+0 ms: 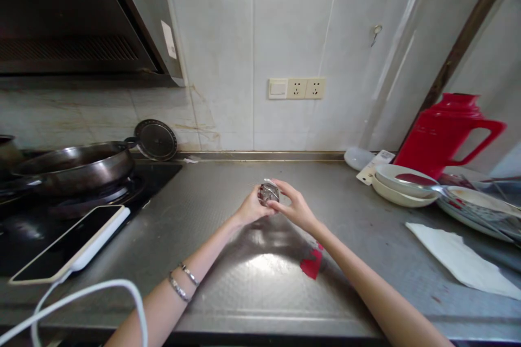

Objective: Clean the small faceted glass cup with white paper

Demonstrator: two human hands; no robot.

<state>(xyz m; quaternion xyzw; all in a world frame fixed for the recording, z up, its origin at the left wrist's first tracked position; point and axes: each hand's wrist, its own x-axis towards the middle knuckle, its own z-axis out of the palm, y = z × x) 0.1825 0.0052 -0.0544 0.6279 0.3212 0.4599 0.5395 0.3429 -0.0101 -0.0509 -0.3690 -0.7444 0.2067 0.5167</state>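
Over the middle of the steel counter (220,190), both my hands close around a small round thing (269,193), dark grey-brown with pale streaks; its exact kind is unclear. My left hand (253,207) grips it from the left, fingers partly hidden behind it. From the right, my right hand (296,207) holds its edge, with the thumb low on the front and the fingers at the top. A small whitish bit shows at its upper edge. On the counter below my right forearm lies a torn red scrap (311,264).
At left, a steel pan (77,168) sits on the black cooktop (28,233), and a phone (69,244) with a white cable (89,288) lies nearby. To the right are stacked bowls (401,195), a red thermos jug (442,133) and a white paper sheet (459,255).
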